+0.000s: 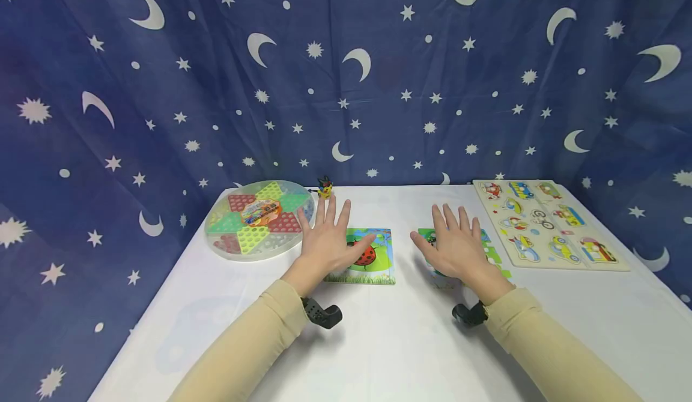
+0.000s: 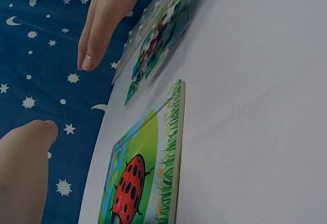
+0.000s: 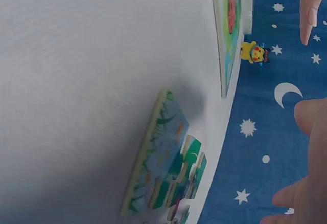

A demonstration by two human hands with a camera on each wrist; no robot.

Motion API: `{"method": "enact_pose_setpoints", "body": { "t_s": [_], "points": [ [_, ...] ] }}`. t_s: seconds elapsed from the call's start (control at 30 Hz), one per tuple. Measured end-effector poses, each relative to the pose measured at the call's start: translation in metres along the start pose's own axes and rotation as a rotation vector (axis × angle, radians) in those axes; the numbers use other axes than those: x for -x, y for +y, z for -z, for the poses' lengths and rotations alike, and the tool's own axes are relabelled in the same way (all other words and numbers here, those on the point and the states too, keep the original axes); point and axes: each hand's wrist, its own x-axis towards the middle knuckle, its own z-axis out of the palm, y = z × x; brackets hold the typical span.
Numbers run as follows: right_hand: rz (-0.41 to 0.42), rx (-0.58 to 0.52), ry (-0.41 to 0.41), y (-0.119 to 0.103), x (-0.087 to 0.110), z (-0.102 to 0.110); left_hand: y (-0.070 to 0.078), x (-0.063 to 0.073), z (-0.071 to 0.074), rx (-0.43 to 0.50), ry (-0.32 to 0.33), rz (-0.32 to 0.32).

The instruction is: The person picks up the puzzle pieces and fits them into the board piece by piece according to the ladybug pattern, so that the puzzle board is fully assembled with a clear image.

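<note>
My left hand (image 1: 327, 243), fingers straight and spread, hovers over the left part of a ladybug picture puzzle (image 1: 382, 270); nothing is held in it. In the left wrist view the ladybug puzzle (image 2: 153, 157) lies flat, its thumb apart from it. Likewise spread and holding nothing, my right hand (image 1: 456, 249) is above a second, green picture puzzle (image 1: 493, 255), hiding much of it. The right wrist view shows this puzzle's interlocking pieces (image 3: 191, 155) beside a grassy-patterned section (image 3: 158, 157). Some pieces appear raised or overlapping.
A round Chinese checkers board (image 1: 289, 202) lies at the back left, with a small yellow figure (image 1: 325, 190) beside it. A wooden vehicle puzzle board (image 1: 540, 243) lies at the right. Behind the white table (image 1: 389, 342) hangs a blue star-and-moon curtain (image 1: 335, 23).
</note>
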Motion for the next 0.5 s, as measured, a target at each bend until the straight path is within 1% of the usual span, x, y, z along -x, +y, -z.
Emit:
{"method": "enact_pose_setpoints", "body": {
  "t_s": [0.2,0.27,0.43,0.5],
  "points": [
    [0.013,-0.010,-0.008,0.000,0.001,-0.005,-0.004,0.009,-0.002,-0.004,0.003,-0.008],
    [0.012,-0.016,-0.010,0.000,0.000,-0.007,-0.006,0.012,-0.003,-0.011,-0.011,-0.010],
    [-0.002,-0.007,-0.037,0.000,0.000,-0.011,-0.010,0.020,-0.010,-0.031,-0.035,-0.012],
    [-0.005,-0.011,-0.047,0.001,0.001,-0.012,-0.013,0.024,-0.013,-0.029,-0.033,-0.021]
  ]
}}
